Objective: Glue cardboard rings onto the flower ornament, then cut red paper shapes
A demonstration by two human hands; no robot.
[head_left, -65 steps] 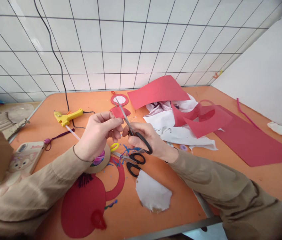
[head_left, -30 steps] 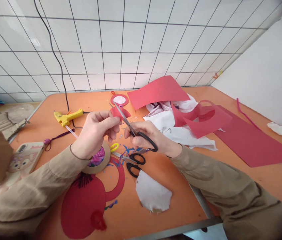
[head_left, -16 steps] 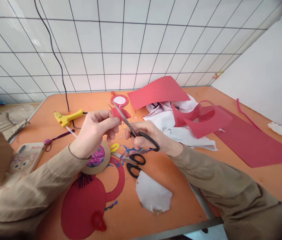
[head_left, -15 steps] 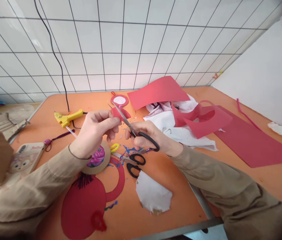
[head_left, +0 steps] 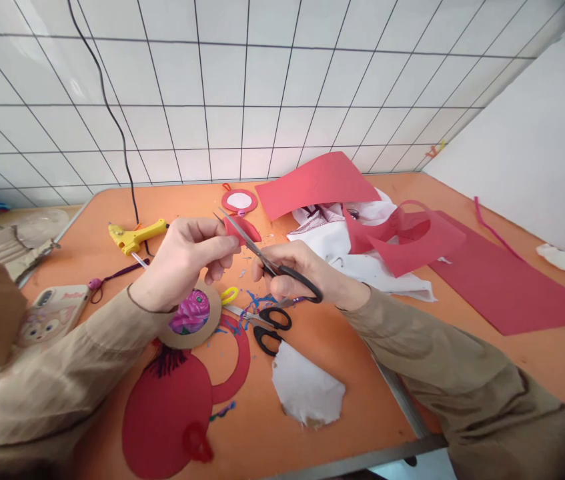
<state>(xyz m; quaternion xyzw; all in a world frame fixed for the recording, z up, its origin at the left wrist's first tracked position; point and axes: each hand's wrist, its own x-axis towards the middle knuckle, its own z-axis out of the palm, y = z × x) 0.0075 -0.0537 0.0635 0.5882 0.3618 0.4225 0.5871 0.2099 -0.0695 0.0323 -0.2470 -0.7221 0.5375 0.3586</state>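
Paper, or some similar thin sheet, makes up the small red piece (head_left: pixel 233 231) near the centre of the frame, raised above the orange counter (head_left: pixel 372 407). It lies at the fingertips of the left hand (head_left: pixel 195 248), which pinches its lower left edge between thumb and fingers. The right hand (head_left: pixel 295 267), just right of centre, grips black-handled scissors (head_left: pixel 265 262); their blades point to the upper left, narrowly parted, and cross the red piece. Whether they bite into it at this instant I cannot tell. The piece thus sits between the two hands, slightly above them in the frame.

Below the hands, a disc with a purple flower (head_left: pixel 191 312) lies left of a second pair of scissors (head_left: pixel 261 319). At bottom left rests a large red shape (head_left: pixel 167 413); right of bottom centre, a white scrap (head_left: pixel 308 387). A yellow glue gun (head_left: pixel 137 235) lies left of the left hand, and white cloth (head_left: pixel 332 257) spreads beyond the right one.
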